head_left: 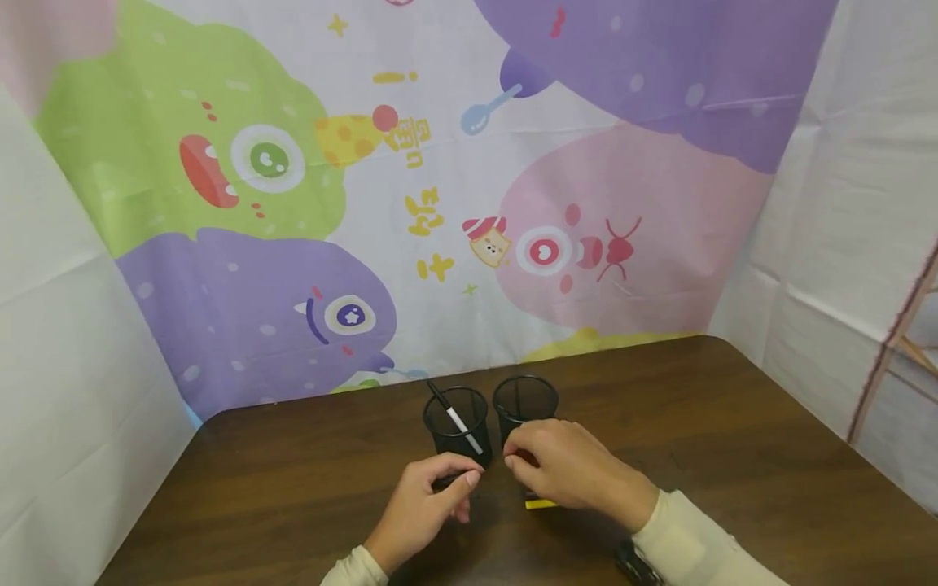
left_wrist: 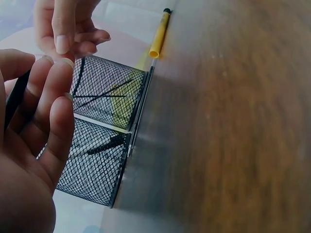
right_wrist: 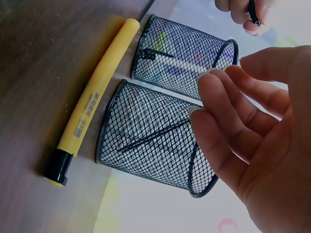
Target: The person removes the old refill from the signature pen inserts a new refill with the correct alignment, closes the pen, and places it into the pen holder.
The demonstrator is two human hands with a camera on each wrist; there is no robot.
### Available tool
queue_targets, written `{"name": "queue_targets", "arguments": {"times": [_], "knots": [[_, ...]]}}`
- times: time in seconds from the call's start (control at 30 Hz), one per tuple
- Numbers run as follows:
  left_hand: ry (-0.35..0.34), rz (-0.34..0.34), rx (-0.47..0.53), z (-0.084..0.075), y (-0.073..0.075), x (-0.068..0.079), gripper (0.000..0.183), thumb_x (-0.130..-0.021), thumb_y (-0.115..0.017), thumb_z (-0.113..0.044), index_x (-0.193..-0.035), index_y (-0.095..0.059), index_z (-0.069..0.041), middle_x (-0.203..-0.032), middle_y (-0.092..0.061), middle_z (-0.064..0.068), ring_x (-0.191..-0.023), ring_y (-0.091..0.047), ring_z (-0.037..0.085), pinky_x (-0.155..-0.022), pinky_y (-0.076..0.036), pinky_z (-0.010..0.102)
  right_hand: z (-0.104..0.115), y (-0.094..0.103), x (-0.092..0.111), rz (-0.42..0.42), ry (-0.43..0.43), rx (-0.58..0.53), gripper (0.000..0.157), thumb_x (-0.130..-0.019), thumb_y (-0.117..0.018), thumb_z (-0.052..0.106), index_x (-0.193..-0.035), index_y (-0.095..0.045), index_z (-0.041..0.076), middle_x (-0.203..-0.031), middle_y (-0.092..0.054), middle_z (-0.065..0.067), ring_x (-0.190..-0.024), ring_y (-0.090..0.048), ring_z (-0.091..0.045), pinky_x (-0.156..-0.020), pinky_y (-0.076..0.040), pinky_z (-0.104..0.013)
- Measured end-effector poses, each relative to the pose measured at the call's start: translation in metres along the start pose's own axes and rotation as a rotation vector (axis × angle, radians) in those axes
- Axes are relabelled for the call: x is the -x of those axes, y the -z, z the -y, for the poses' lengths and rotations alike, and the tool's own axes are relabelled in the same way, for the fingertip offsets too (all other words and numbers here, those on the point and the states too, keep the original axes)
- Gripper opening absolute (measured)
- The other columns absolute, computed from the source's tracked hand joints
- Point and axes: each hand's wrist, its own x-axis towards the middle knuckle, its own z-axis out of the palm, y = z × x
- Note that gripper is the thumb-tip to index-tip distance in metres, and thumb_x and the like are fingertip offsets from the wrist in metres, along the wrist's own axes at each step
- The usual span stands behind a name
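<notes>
Passable leftward across tabletop, likewise rightward beyond right mesh cup | barred forward by that cup and left mesh cup, side by side, narrowly parted | hindered above left mesh cup's rim by leaning marker | obstructed low by yellow pen under right hand | walled off behind by printed backdrop

Cloth-walled booth: wood-grain table, cartoon-monster backdrop, white side sheets.

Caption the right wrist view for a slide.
Left grip holds a slim black piece; right grip hovers by two black mesh cups; a yellow tube lies on the table.
</notes>
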Motion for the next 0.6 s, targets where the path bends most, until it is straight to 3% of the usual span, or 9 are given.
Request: {"name": "queue_targets", "arguments": {"times": [0.43,0.6], "knots": [[0.003,0.014,0.020,-0.001,0.001,0.001,0.019,-0.100,-0.064,-0.018,-0.108,-0.070,-0.002,-0.069,-0.066,0.009,-0.056,-0.064,0.016,-0.056,-0.059,0.037,-0.001,0.007,-0.005,-0.015,0.005,-0.003,0.008,-0.094,-0.069,0.021,-0.087,-0.069,0.024,-0.078,-0.056,0.020,-0.067,-0.050,-0.001,-0.061,-0.047,-0.023],[0.029,0.016,0.030,-0.002,0.001,0.001,0.021,-0.099,-0.065,-0.020,-0.108,-0.070,-0.002,-0.070,-0.067,0.011,-0.057,-0.064,0.015,-0.057,-0.059,0.036,-0.001,0.013,-0.011,-0.063,0.000,-0.008,0.008,-0.093,-0.070,0.021,-0.086,-0.068,0.025,-0.077,-0.054,0.020,-0.069,-0.050,-0.002,-0.063,-0.047,-0.024]]}}
